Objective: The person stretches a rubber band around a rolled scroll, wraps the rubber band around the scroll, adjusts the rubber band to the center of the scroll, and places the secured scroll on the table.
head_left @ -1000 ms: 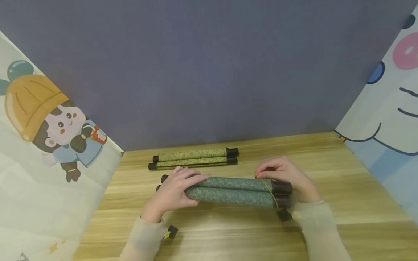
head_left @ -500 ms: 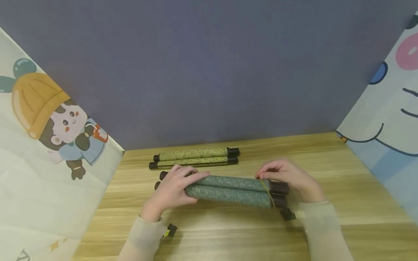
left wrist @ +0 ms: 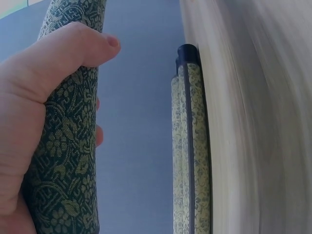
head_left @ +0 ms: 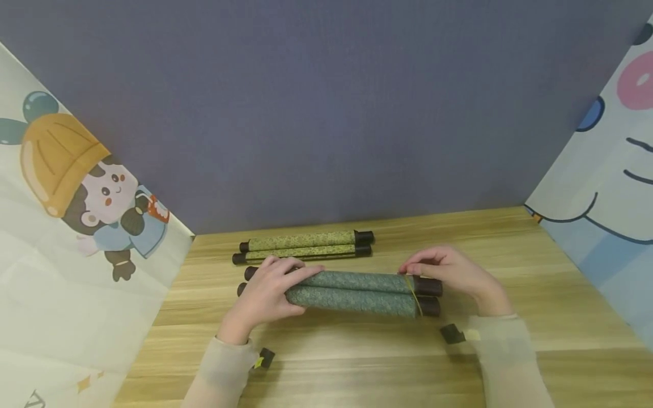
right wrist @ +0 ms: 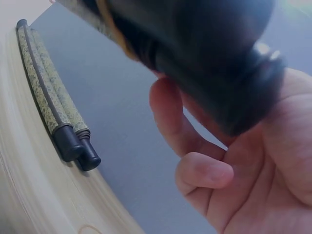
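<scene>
A green brocade scroll (head_left: 357, 294), rolled from both ends into two parallel rolls with dark end knobs (head_left: 427, 287), is held a little above the table. My left hand (head_left: 272, 292) grips both rolls near their left end; the left wrist view shows the thumb laid across the patterned roll (left wrist: 70, 170). A thin yellowish rubber band (head_left: 414, 294) crosses the rolls just inside the right knobs. At the far side of the upper roll, my right hand (head_left: 454, 277) pinches the band between thumb and index finger. In the right wrist view a dark knob (right wrist: 219, 63) covers those fingertips.
Behind the green scroll, a yellow patterned scroll (head_left: 301, 242) with dark knobs lies on the wooden table (head_left: 357, 362). A grey panel (head_left: 326, 113) rises at the table's back edge, with printed cartoon panels at left and right.
The green scroll has shifted slightly left and levelled a bit in my left hand. The band now spans a shorter line across the rolls. My right hand stays at nearly the same spot.
</scene>
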Demonstrator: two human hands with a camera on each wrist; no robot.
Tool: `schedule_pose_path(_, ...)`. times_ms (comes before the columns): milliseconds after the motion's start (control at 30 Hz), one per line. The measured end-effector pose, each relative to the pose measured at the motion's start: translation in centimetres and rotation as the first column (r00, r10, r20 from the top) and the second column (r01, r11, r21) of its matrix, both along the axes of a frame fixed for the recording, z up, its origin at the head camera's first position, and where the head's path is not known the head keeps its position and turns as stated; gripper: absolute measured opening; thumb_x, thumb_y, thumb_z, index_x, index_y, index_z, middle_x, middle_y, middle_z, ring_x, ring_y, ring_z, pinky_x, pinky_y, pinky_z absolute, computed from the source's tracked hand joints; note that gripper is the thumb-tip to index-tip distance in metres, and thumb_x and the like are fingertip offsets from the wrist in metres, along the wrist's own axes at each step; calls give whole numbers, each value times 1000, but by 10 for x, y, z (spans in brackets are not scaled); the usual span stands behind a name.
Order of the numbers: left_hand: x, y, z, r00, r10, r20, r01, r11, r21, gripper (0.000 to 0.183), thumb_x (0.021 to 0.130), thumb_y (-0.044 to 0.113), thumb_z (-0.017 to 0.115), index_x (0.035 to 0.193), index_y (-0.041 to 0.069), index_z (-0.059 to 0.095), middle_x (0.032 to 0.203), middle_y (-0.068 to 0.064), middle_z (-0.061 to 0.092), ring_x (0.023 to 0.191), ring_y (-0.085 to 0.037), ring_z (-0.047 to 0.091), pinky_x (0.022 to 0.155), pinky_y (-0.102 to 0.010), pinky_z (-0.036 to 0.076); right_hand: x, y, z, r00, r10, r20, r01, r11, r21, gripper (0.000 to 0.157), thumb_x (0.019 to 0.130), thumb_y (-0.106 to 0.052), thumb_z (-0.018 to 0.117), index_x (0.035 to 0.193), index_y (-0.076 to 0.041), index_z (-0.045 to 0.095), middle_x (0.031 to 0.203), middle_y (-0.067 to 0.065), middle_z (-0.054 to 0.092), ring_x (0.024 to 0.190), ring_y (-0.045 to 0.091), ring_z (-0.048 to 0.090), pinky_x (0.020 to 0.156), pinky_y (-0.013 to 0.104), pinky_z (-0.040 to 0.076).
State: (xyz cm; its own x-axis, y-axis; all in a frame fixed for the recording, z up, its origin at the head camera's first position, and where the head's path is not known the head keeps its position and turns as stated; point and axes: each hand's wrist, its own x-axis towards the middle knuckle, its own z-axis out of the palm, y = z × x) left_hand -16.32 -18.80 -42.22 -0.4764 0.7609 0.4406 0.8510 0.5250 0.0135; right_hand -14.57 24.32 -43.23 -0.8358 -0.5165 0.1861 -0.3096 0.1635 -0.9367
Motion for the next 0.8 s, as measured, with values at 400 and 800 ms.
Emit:
schedule_pose_path(400, -4, -5, -3, 996, 94, -3, -94, 995, -33, 97, 66, 38, 102, 155, 28, 63, 122, 1, 71, 109, -20, 68, 95, -45, 48, 3, -9, 16, 958, -222, -179, 263, 931, 254, 14, 105, -21, 75, 115, -18, 85, 104, -6, 81, 77, 10, 63, 68, 26, 54)
schedule_pose_path(800, -5, -5, -3, 988, 152, 12, -151, 988, -43, 101, 65, 36, 105, 156, 30, 61, 123, -1, 70, 106, -23, 69, 97, -47, 48, 4, -11, 18, 914, -248, -322, 339, 902, 267, 10, 103, -21, 78, 110, -23, 85, 104, -11, 78, 73, 15, 58, 64, 27, 48)
